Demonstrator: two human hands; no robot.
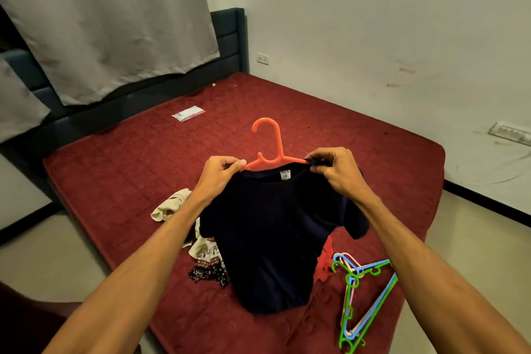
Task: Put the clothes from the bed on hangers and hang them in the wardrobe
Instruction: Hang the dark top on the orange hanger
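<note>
I hold a dark navy T-shirt up over the red bed, with an orange hanger poking out of its neck. My left hand pinches the shirt's left shoulder over the hanger arm. My right hand grips the right shoulder and the hanger's other arm. The hanger's hook points up and left. More clothes lie under the shirt: a beige garment, a patterned garment and a red one.
A pile of green, blue and pink hangers lies on the bed at the right. A small plastic packet lies farther back. A grey curtain hangs over the dark headboard. White wall at right, floor on both sides.
</note>
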